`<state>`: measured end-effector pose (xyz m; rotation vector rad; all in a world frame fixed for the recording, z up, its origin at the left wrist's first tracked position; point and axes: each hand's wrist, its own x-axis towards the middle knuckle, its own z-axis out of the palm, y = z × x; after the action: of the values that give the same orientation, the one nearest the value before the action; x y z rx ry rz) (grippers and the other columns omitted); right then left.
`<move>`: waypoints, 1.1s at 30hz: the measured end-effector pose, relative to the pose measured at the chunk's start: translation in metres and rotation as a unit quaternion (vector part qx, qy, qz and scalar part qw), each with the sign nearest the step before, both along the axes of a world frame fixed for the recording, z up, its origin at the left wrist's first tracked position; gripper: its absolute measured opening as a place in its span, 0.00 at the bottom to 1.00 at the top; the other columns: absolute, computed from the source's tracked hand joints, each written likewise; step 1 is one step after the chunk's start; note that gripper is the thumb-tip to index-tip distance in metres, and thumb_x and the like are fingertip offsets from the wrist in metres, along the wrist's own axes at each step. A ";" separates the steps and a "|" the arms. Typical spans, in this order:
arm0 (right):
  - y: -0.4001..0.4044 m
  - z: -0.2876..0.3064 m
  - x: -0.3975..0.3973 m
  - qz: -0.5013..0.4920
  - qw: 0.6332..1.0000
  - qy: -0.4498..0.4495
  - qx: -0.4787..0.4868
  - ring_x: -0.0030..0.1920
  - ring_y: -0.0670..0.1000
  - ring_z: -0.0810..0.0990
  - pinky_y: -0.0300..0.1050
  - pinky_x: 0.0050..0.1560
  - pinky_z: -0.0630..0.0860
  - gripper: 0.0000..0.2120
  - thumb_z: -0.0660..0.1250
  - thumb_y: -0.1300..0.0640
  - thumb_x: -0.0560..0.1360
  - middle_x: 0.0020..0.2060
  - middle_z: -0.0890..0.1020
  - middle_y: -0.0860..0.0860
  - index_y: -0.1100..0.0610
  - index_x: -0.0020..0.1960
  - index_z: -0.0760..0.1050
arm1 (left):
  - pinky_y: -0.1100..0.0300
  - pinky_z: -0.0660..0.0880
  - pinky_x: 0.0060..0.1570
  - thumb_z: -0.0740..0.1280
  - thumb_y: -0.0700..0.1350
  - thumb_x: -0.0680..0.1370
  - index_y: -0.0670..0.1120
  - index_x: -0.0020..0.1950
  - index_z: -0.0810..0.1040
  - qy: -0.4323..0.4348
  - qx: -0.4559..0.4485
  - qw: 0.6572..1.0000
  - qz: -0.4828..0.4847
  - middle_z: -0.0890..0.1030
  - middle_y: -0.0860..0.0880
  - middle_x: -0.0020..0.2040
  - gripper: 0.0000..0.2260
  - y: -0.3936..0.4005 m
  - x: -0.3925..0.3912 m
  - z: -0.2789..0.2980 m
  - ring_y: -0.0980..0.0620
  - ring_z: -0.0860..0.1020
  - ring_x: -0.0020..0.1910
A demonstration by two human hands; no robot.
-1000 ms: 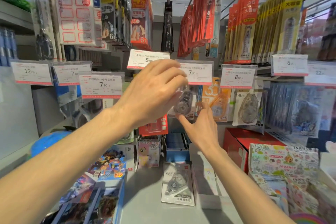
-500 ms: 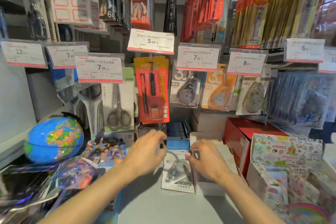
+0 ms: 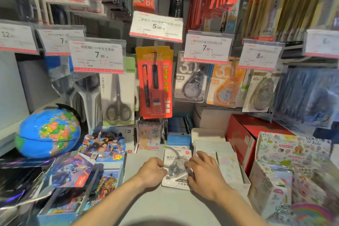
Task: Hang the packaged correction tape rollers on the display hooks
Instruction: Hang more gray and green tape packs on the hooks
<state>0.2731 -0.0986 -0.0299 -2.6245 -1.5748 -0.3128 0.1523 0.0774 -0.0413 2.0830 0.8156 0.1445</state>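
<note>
Correction tape pack (image 3: 175, 168) lies flat on the grey desk (image 3: 165, 205), low centre, between both hands. Left hand (image 3: 151, 171) sits at the pack's left edge, fingers curled down at it; whether its grip has closed on the card I cannot tell. Right hand (image 3: 204, 173) lies over the pack's right side, fingers bent and touching the clear bubble and card edge; a true pinch is not plain here either. Pack not lifted, no part visibly off the desk. Above, 3 kinds of correction tape hang on hooks: a grey pack (image 3: 191, 82) under the 7.90 price tag (image 3: 208, 47), an orange pack (image 3: 224, 86) just beside it, and a pale pack (image 3: 261, 91) under the 8.00 tag. How many lie behind each front pack is hidden. Judgement: at least 1 grey pack is done; this 1 remains. Only 1 loose pack visible on the desk. Left to do: raise it, find the hang hole, thread onto the hook under the 7.90 tag.
</note>
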 end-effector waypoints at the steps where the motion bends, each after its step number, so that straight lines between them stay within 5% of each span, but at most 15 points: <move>1: -0.001 0.001 -0.001 0.006 1.000 0.002 0.003 0.76 0.57 0.57 0.53 0.74 0.54 0.21 0.58 0.49 0.76 0.68 0.74 0.46 0.48 0.69 0.73 | 0.57 0.76 0.45 0.67 0.44 0.77 0.48 0.58 0.75 -0.003 0.000 1.000 -0.003 0.80 0.51 0.39 0.10 -0.001 0.000 0.002 0.50 0.78 0.40; 3: -0.005 0.004 -0.004 0.021 1.000 0.006 0.010 0.76 0.57 0.57 0.53 0.75 0.51 0.20 0.59 0.49 0.76 0.68 0.75 0.46 0.48 0.66 0.76 | 0.59 0.74 0.39 0.65 0.44 0.79 0.48 0.61 0.72 0.008 0.010 1.000 -0.026 0.80 0.50 0.39 0.11 -0.002 -0.001 0.008 0.50 0.77 0.36; 8: -0.005 0.006 -0.014 0.090 0.995 0.040 0.004 0.77 0.51 0.60 0.51 0.79 0.45 0.15 0.61 0.49 0.75 0.67 0.77 0.45 0.48 0.60 0.78 | 0.54 0.81 0.46 0.65 0.44 0.78 0.49 0.71 0.65 0.105 0.065 0.987 -0.107 0.83 0.49 0.51 0.22 0.009 -0.022 0.029 0.50 0.82 0.43; 11: -0.002 0.006 -0.022 0.123 0.991 0.055 -0.018 0.70 0.50 0.69 0.49 0.77 0.55 0.14 0.62 0.48 0.75 0.63 0.80 0.46 0.49 0.57 0.78 | 0.53 0.80 0.38 0.62 0.39 0.78 0.45 0.72 0.63 0.173 0.092 0.970 -0.145 0.83 0.46 0.48 0.23 0.009 -0.034 0.036 0.49 0.80 0.39; 16: -0.002 0.009 -0.030 0.129 0.986 0.105 -0.008 0.57 0.50 0.78 0.44 0.58 0.73 0.16 0.64 0.48 0.75 0.58 0.79 0.45 0.50 0.60 0.77 | 0.62 0.74 0.28 0.60 0.37 0.80 0.41 0.69 0.61 0.197 0.033 0.967 -0.157 0.81 0.47 0.39 0.18 0.007 -0.041 0.034 0.54 0.76 0.28; 18: -0.002 0.010 -0.032 0.132 0.984 0.118 -0.008 0.57 0.49 0.78 0.44 0.56 0.73 0.17 0.64 0.47 0.75 0.60 0.78 0.43 0.50 0.62 0.77 | 0.59 0.76 0.31 0.60 0.40 0.80 0.42 0.66 0.64 0.205 0.062 0.965 -0.153 0.82 0.46 0.42 0.15 0.007 -0.041 0.034 0.51 0.78 0.30; 22: -0.002 0.009 -0.041 0.148 0.981 0.126 -0.012 0.55 0.47 0.78 0.42 0.56 0.73 0.17 0.65 0.47 0.76 0.60 0.78 0.43 0.50 0.62 0.78 | 0.53 0.76 0.54 0.62 0.48 0.79 0.47 0.64 0.72 0.234 0.249 0.929 -0.144 0.79 0.45 0.60 0.14 0.013 -0.039 0.037 0.45 0.78 0.55; 26: -0.002 0.007 -0.046 0.158 0.978 0.134 -0.009 0.52 0.47 0.79 0.45 0.56 0.76 0.16 0.65 0.46 0.75 0.58 0.79 0.43 0.49 0.60 0.79 | 0.50 0.75 0.58 0.63 0.54 0.80 0.48 0.64 0.74 0.153 0.256 0.949 -0.103 0.79 0.46 0.61 0.16 0.017 -0.020 0.033 0.44 0.77 0.58; 33: -0.011 0.015 -0.035 0.142 0.986 0.072 0.042 0.60 0.47 0.73 0.43 0.64 0.69 0.16 0.59 0.48 0.78 0.57 0.80 0.44 0.49 0.60 0.80 | 0.49 0.75 0.58 0.68 0.60 0.77 0.46 0.65 0.75 0.069 0.247 0.963 -0.087 0.76 0.46 0.62 0.24 0.005 0.027 0.021 0.45 0.77 0.58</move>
<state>0.2381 -0.1096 -0.0149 -2.2634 -1.8094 -0.1633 0.1798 0.0819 -0.0201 2.6515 0.7254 0.1155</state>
